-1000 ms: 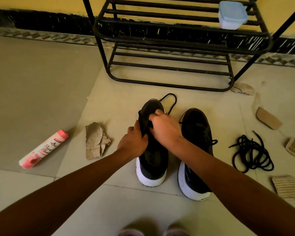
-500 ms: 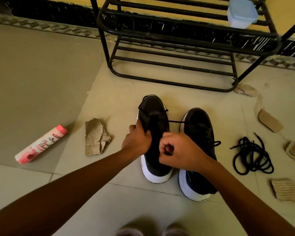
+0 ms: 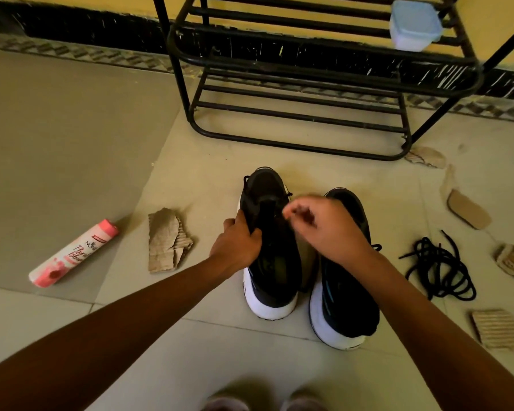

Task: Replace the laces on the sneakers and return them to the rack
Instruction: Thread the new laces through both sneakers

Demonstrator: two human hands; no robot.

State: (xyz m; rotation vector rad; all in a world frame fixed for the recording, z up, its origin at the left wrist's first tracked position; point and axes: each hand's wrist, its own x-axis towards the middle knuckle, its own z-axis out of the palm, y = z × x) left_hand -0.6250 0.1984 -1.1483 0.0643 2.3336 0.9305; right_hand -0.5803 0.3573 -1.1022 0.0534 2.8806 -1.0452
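Left shoe (image 3: 275, 262): on the floor in front of the rack, toe toward it, just beside the right shoe (image 3: 347, 304), heels toward the person.
Lace (image 3: 288, 194): only short black bits showed at the toe-end eyelets. The loop that lay past the toe 1 s ago was gone, so the slack had prob. been drawn through.
Left grip (image 3: 238, 247): curled round the shoe's outer side, thumb by the tongue, same hold as 1 s ago.
Right grip (image 3: 324, 226): had left the toe eyelets, pulled out to the right, and now hung over the gap btw. the shoes. Fingers curled, blurred; couldn't tell if they pinched the lace.
Meaning: judged early in lacing, 1st crossing seated, more eyelets to go. Right shoe showed a lace end at its side; how far it was laced couldn't be told.
Loose laces (image 3: 439, 268): black tangle on the floor, right of the shoes, apart from them.
Rack (image 3: 324, 68): lower tiers bare of shoes, pale tub (image 3: 413, 25) on an upper tier.
Other: pink spray can (image 3: 73, 253) lying far left; cardboard scrap (image 3: 166, 241) btw. can and shoes, more scraps at right.
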